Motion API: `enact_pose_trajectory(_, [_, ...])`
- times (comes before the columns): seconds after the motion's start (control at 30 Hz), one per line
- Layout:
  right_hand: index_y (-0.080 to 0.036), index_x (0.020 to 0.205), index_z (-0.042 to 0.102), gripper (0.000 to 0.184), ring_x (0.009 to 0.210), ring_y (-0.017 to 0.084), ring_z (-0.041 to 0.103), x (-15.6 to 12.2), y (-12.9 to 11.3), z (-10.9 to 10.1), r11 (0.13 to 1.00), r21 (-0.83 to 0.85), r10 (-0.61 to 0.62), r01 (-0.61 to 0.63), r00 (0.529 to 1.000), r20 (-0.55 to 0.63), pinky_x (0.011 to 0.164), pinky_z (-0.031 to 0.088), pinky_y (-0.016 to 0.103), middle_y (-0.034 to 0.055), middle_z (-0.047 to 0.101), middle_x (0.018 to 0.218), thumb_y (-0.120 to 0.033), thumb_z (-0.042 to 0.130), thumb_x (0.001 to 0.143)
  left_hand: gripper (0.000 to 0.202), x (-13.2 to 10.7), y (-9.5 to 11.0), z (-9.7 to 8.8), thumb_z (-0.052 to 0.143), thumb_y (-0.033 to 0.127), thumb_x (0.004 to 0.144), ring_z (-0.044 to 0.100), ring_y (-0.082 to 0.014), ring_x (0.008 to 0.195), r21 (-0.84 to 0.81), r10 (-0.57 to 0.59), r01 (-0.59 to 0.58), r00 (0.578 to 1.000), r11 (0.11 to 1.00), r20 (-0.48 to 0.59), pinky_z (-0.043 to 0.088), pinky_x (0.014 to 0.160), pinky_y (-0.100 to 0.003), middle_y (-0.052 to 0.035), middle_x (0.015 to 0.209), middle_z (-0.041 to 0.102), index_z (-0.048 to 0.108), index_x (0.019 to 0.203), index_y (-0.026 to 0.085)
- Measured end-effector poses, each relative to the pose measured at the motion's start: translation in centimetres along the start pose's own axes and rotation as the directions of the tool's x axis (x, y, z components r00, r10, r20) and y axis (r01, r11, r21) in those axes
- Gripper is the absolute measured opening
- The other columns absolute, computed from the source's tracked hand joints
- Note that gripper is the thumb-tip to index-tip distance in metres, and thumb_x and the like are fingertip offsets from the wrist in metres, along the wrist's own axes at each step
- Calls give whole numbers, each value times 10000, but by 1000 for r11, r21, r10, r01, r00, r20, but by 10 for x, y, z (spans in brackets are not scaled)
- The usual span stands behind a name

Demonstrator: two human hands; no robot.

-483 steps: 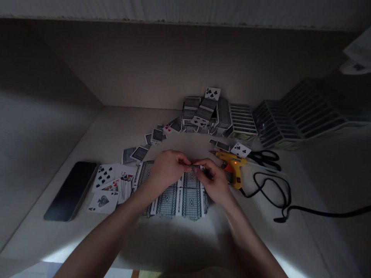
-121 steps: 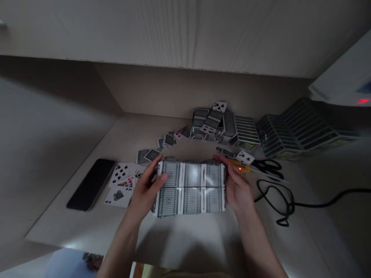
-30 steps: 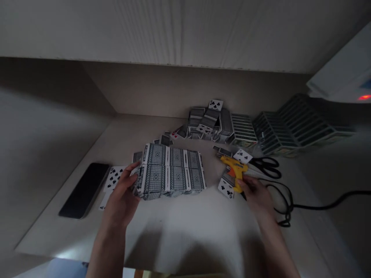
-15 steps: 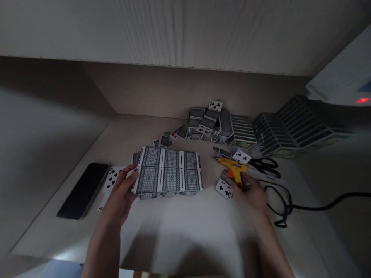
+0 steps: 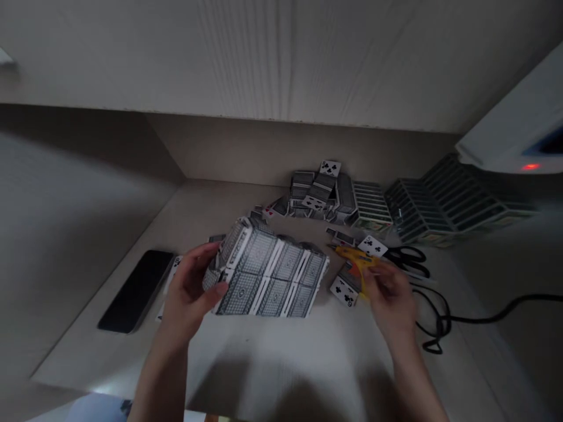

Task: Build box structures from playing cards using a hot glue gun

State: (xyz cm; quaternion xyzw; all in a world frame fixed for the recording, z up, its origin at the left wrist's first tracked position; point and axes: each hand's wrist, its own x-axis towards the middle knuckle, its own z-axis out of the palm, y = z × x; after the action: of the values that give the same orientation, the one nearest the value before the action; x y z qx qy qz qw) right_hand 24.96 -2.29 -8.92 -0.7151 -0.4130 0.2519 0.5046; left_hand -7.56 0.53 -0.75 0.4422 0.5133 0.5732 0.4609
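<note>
Gripping the left end of the card block [image 5: 268,275] with my left hand [image 5: 189,296], thumb on its patterned face, I have it tilted before me, over the middle of the desk [image 5: 264,366]. My right hand [image 5: 392,299] is closed around the handle of the yellow glue gun [image 5: 358,257], nozzle pointing left (whether it touches the desk, I can't tell). Just beside the handle lies a clubs card [image 5: 344,292], face up. Scissors [image 5: 409,261] sit beyond my right fingers, near a black cord [image 5: 505,312]. The phone [image 5: 135,291] lies left of my left hand.
</note>
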Motion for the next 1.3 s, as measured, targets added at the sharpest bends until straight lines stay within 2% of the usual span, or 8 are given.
enact_pose_trajectory(0.1, [-228, 1089, 613, 450, 895, 255, 661, -9, -18, 12, 983, 164, 44, -79, 977, 207, 821, 540, 446, 114, 669, 1091, -533, 630, 758, 656, -5, 8, 3, 838, 159, 461, 554, -241, 1119, 4, 141, -141, 989, 990, 42, 434, 947, -281, -45, 1121, 644, 629, 1075, 257])
enact_pose_trajectory(0.2, [-299, 1212, 588, 527, 1146, 261, 592, -19, -31, 29, 933, 311, 13, -178, 884, 467, 974, 480, 436, 61, 624, 1264, -500, 683, 734, 721, -8, 10, 3, 835, 129, 447, 571, -239, 1104, 8, 167, -168, 981, 986, 99, 437, 947, -280, -49, 1119, 655, 617, 1122, 264])
enact_pose_trajectory(0.3, [-329, 1280, 543, 563, 1251, 222, 516, -25, -40, 41, 904, 362, -28, -229, 811, 584, 1061, 401, 409, 14, 579, 1333, -472, 682, 753, 587, -5, 5, -2, 820, 187, 517, 572, -237, 1100, 52, 161, -166, 982, 985, 99, 437, 950, -280, -54, 1134, 654, 655, 1077, 247])
enact_pose_trajectory(0.47, [-350, 1343, 479, 574, 1335, 199, 414, -20, -53, 40, 883, 421, -91, -208, 805, 587, 1099, 346, 374, -15, 498, 1412, -447, 646, 801, 499, 0, -8, -16, 760, 326, 649, 496, -273, 1231, -7, 72, -71, 995, 997, 69, 375, 1054, -344, -55, 1269, 603, 658, 1133, 263])
enact_pose_trajectory(0.87, [-338, 1338, 490, 580, 1322, 225, 433, -10, -47, 35, 883, 443, -105, -156, 854, 509, 1109, 326, 422, 0, 484, 1423, -453, 656, 794, 583, 0, -19, -12, 786, 447, 607, 448, -292, 1295, -72, -7, 14, 996, 997, 93, 378, 1070, -371, -53, 1280, 610, 666, 1152, 278])
enact_pose_trajectory(0.97, [-347, 1318, 511, 543, 1347, 228, 396, -6, -53, 35, 922, 379, -104, -82, 889, 445, 1128, 291, 445, -19, 490, 1415, -476, 635, 805, 581, 7, -22, -8, 666, 560, 711, 487, -293, 1258, -80, -157, 164, 984, 983, 89, 473, 963, -383, -82, 1234, 633, 630, 1201, 249])
enact_pose_trajectory(1.1, [-377, 1290, 534, 508, 1317, 247, 440, 0, -54, 40, 917, 392, -86, -78, 919, 385, 1086, 369, 453, -32, 495, 1407, -544, 586, 814, 703, 12, -18, 1, 489, 725, 745, 623, -292, 1058, -114, -416, 439, 891, 891, 181, 560, 737, -373, -94, 1162, 665, 536, 1290, 283])
enact_pose_trajectory(1.3, [-322, 1236, 597, 541, 1279, 260, 486, 6, -50, 45, 936, 348, -59, -59, 945, 320, 1004, 459, 442, 11, 630, 1265, -626, 548, 792, 859, 5, -7, 9, 542, 785, 639, 673, -268, 839, -93, -439, 468, 869, 879, 226, 549, 515, -306, -101, 1163, 657, 453, 1354, 317])
